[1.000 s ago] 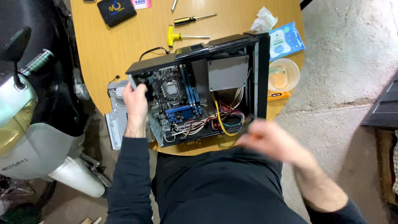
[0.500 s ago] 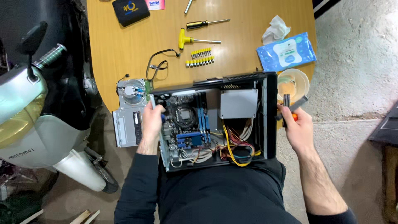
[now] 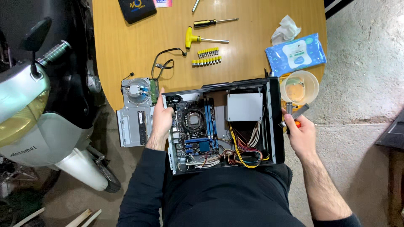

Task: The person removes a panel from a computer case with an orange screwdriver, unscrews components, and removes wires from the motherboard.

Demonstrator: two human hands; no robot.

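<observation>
— So, what do the two hands do at this moment?

— Well, the left hand (image 3: pixel 162 120) holds the left edge of the open computer case (image 3: pixel 275 126), with the fingers curled over its wall, beside the motherboard (image 3: pixel 195 130). The case lies on its side, partly on the wooden table (image 3: pixel 126 50) and partly on the lap of the person.

— And the right one?

— The right hand (image 3: pixel 301 134) is just outside the right wall of the case. Its fingers are closed around a tool with an orange handle (image 3: pixel 294 122); some grey metal parts stick out above the fist. What tool it is exactly, I cannot tell.

— What is near this hand?

— Just above it stands a round clear plastic container (image 3: pixel 299 86), and behind that lies a blue pack of wipes (image 3: pixel 296 54) with a crumpled tissue (image 3: pixel 285 30).

— Other things on the table?

— Two rows of small bits with yellow ends (image 3: pixel 207 57), a yellow T-handle screwdriver (image 3: pixel 202 40) and a black and yellow screwdriver (image 3: pixel 214 22). Left of the case lie a drive cage (image 3: pixel 134 124) and a black cable (image 3: pixel 165 63). A scooter (image 3: pixel 38 113) stands on the floor at the left.
</observation>
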